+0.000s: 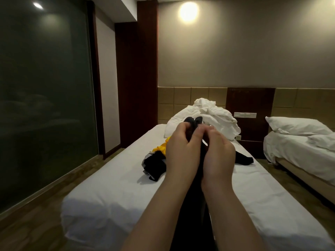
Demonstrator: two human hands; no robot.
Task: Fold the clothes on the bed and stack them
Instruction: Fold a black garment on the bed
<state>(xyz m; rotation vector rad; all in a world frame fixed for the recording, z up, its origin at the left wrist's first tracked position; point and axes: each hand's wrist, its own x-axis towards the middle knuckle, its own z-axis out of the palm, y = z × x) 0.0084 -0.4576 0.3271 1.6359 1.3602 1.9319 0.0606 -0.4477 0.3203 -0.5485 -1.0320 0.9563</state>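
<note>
- Dark garment, black or near black, is held up in front of the person, above the bed. It hangs down in a long narrow drop between the two forearms, and its lower end runs out of view at the bottom edge.
- The left hand and right hand are raised side by side, almost touching. Both pinch the top edge of the dark garment between curled fingers and thumb, and two small humps of cloth stick up just above the fingertips.
- A loose pile of clothes, black with some grey, lies unfolded on the bed sheet to the left of the hands. A yellow garment lies crumpled at the far side of this pile, touching it.
- Another black garment lies flat on the sheet to the right of the hands, partly hidden by the right hand.
- A crumpled white duvet is heaped at the head of the bed, beyond the hands.
- A second bed with white bedding and a pillow stands to the right, across a narrow gap.
- A round wall lamp glows above the headboard, and a dark glass wall runs along the left side of the room.
</note>
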